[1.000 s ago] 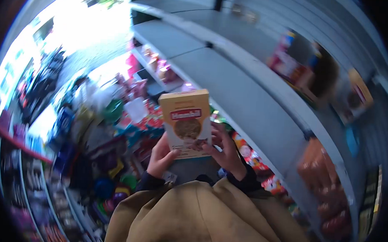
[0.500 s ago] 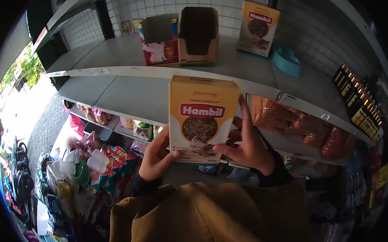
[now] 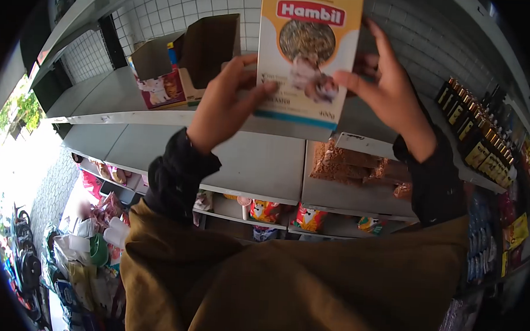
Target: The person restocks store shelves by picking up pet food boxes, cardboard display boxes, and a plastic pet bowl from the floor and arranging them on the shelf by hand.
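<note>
A yellow and white Hambil pet food box (image 3: 309, 43) is held upright in front of the upper shelf, its printed front facing me and its top cut off by the view's edge. My left hand (image 3: 229, 102) grips its lower left side, thumb on the front. On the other side, my right hand (image 3: 387, 85) closes round the right edge, thumb across the front and fingers behind. The box hides the part of the shelf where another Hambil box and a blue bowl stood earlier.
Left on the upper shelf (image 3: 97, 90) stand two open display cartons, one printed (image 3: 160, 90) and one brown (image 3: 208, 50). Dark bottles (image 3: 476, 127) line the right side. Bags of brown pellets (image 3: 342, 163) lie on the shelf below. Packaged goods (image 3: 89, 258) are piled lower left.
Both hands have raised the Hambil box from in front of the middle shelf to the upper shelf's level and reached farther forward. The view has shifted slightly.
</note>
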`<state>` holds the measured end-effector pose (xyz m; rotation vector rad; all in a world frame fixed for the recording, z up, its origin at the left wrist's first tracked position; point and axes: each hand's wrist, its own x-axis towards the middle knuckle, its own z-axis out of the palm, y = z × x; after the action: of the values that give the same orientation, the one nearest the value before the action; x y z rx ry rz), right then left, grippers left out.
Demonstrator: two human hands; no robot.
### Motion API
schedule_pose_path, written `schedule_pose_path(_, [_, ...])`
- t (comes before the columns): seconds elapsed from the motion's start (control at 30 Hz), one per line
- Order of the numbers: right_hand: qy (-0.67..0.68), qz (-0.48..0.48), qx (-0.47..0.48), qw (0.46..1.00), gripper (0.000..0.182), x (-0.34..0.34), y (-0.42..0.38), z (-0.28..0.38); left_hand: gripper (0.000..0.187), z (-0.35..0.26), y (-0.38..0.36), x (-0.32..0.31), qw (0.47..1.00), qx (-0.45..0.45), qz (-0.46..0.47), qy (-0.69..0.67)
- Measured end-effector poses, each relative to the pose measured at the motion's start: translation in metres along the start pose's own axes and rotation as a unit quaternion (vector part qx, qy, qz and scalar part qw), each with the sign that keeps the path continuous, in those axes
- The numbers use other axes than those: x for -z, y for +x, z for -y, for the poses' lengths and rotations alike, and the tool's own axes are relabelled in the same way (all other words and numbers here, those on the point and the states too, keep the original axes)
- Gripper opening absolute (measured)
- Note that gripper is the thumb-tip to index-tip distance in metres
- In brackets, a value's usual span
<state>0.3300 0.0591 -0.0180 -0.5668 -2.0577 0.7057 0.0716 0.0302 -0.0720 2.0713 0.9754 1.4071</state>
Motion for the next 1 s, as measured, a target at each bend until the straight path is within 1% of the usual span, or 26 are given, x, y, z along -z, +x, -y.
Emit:
schedule_pose_path(0.03, [-0.002, 0.0, 0.001, 1.0, 0.087, 0.007, 0.008, -0.006, 0.053, 0.004, 0.011, 0.0, 1.0, -0.002, 0.0, -0.001])
schedule_pose_path(0.13, [-0.063, -0.009, 0.087, 0.994, 0.078, 0.023, 0.031, -0.037, 0.053, 0.016, 0.039, -0.001, 0.996, -0.06, -0.022, 0.059])
schedule_pose_path(0.17, [-0.064, -0.01, 0.087, 0.994, 0.078, 0.027, 0.037, -0.044, 0.053, 0.022, 0.046, -0.001, 0.996, -0.061, -0.022, 0.058])
schedule_pose_path(0.27, [-0.159, 0.001, 0.138, 0.977, 0.07, 0.032, 0.054, -0.065, 0.048, 0.04, 0.064, -0.002, 0.989, -0.1, -0.032, 0.103])
schedule_pose_path(0.43, [-0.178, -0.015, 0.103, 0.979, 0.063, 0.026, 0.068, -0.1, 0.04, 0.062, 0.078, -0.006, 0.983, -0.064, -0.031, 0.17])
schedule_pose_path(0.53, [-0.169, -0.037, 0.093, 0.981, 0.066, 0.022, 0.074, -0.117, 0.036, 0.068, 0.083, -0.008, 0.979, 0.047, -0.007, 0.198])
schedule_pose_path(0.7, [-0.131, -0.05, 0.085, 0.986, 0.066, 0.019, 0.073, -0.122, 0.035, 0.072, 0.087, -0.01, 0.967, 0.013, -0.006, 0.255])
schedule_pose_path(0.8, [-0.11, -0.015, 0.06, 0.992, 0.064, 0.021, 0.065, -0.119, 0.035, 0.075, 0.085, -0.015, 0.963, 0.002, -0.027, 0.269])
schedule_pose_path(0.83, [-0.109, -0.02, 0.06, 0.992, 0.064, 0.023, 0.066, -0.123, 0.035, 0.07, 0.083, -0.017, 0.962, 0.0, -0.024, 0.271])
schedule_pose_path(0.93, [-0.092, -0.007, 0.033, 0.995, 0.063, 0.023, 0.065, -0.133, 0.036, 0.057, 0.078, -0.023, 0.984, 0.084, -0.063, 0.141])
schedule_pose_path(1.0, [-0.087, -0.01, 0.025, 0.996, 0.063, 0.022, 0.065, -0.134, 0.036, 0.063, 0.078, -0.022, 0.988, 0.078, -0.055, 0.119])
